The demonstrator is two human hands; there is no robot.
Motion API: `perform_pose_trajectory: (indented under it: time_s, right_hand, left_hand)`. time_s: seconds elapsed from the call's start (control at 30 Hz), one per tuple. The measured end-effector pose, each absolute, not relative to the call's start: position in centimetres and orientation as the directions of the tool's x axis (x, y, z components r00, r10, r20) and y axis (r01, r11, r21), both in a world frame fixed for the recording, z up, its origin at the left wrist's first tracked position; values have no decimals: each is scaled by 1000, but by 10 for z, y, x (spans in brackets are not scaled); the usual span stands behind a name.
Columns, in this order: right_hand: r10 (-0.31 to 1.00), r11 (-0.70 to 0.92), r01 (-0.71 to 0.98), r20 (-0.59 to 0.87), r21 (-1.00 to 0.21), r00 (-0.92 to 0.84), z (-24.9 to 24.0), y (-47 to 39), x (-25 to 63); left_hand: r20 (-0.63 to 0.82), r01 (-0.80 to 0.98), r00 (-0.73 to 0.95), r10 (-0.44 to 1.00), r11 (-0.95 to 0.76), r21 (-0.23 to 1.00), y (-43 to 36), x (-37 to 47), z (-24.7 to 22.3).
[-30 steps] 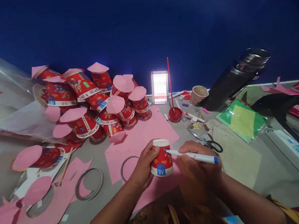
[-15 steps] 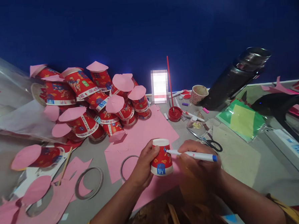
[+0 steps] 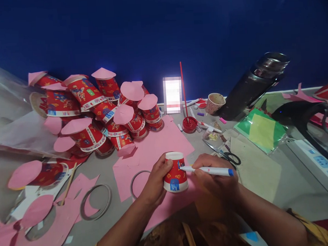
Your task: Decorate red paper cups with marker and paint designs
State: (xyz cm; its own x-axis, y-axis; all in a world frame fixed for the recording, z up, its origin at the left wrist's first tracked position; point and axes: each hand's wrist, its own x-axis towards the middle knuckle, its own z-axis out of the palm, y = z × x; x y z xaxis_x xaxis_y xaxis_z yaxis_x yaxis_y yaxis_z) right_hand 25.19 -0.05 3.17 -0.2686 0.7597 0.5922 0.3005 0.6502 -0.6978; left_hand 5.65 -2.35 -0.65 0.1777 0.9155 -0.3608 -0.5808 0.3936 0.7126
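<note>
Two bare hands work over a pink paper sheet on a grey table. The left hand grips a red paper cup by its side, its thumb lying across the printed wall; the cup is upside down, white base up and wide rim toward the sheet, and whether that rim touches the paper I cannot tell. The right hand pinches a white marker with a blue end, its tip against the cup's side beside a small blue mark. Just left of the left forearm lies a grey ring, and farther left a heap of red cups, many wearing shallow pink paper cones. Beyond the right hand are scissors with black handles and, farther back, a red paint pot holding an upright red stick. A black flask leans toward the blue wall.
</note>
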Motion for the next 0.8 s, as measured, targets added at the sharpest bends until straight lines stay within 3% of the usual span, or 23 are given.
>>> perform_pose_trajectory:
  time_s: [0.27,0.8]
  right_hand:
    - [816,576,333,547,-746,-185,31,-1,254]
    - [784,621,308,577,-721,-228,27,-1,253]
  left_hand:
    - [-349,-614,196,916,392,685,-22,55,-8]
    - [-344,-579,210,915,400,710,-23,55,-9]
